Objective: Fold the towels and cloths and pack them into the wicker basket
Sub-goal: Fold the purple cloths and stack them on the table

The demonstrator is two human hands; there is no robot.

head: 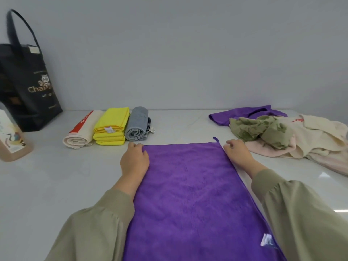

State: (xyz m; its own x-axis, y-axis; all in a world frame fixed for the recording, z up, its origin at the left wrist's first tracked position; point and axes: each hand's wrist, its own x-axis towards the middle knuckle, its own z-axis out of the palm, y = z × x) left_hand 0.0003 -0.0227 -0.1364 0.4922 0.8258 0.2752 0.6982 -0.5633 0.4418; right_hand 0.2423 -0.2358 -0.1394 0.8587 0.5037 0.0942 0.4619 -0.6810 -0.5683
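A purple towel [190, 194] lies spread flat on the white table in front of me, its far edge between my hands. My left hand [134, 160] grips the far left corner with curled fingers. My right hand [238, 153] holds the far right corner beside a small hanging loop [216, 139]. Three folded cloths sit in a row behind: a cream and red one [81, 131], a yellow one [111, 127] and a rolled grey one [137, 125]. No wicker basket is in view.
An unfolded pile lies at the right: a second purple cloth [235, 114], a green patterned cloth [263, 129], and cream and pink towels [316, 142]. A black tote bag [28, 87] stands far left against the wall, with a printed box [13, 138] beside it.
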